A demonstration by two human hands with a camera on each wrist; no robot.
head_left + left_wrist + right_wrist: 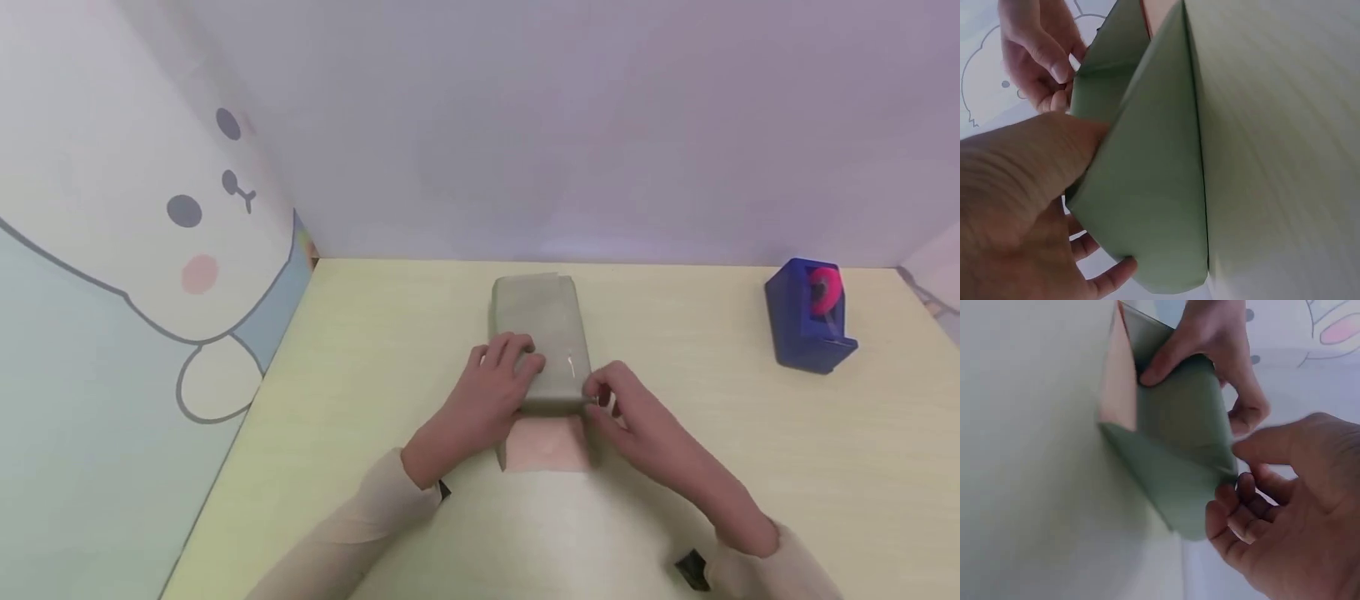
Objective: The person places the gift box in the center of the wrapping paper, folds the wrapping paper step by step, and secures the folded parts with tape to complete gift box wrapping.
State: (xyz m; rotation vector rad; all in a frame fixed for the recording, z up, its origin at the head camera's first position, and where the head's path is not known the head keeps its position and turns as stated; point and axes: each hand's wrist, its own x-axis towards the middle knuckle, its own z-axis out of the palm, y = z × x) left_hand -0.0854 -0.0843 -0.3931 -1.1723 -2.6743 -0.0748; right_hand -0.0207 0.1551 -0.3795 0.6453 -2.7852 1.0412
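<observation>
A box wrapped in grey-green paper (536, 312) lies on the table, its near end unsealed. From that end a flap with a pink inner face (543, 446) spreads over the tabletop. My left hand (491, 387) holds the box, fingers bent over its top; in the right wrist view its thumb (1163, 362) presses inside the end fold. At the near right corner my right hand (633, 417) pinches the wrapping paper (1179, 487) between thumb and fingers. Side folds of the paper (1154, 169) stand out from the end in the left wrist view.
A blue tape dispenser (795, 325) with a pink roll (827, 287) stands at the far right of the pale wooden table (360, 333). A plain wall (525, 125) rises behind the table, and a panel with a cartoon animal (150, 167) is on the left.
</observation>
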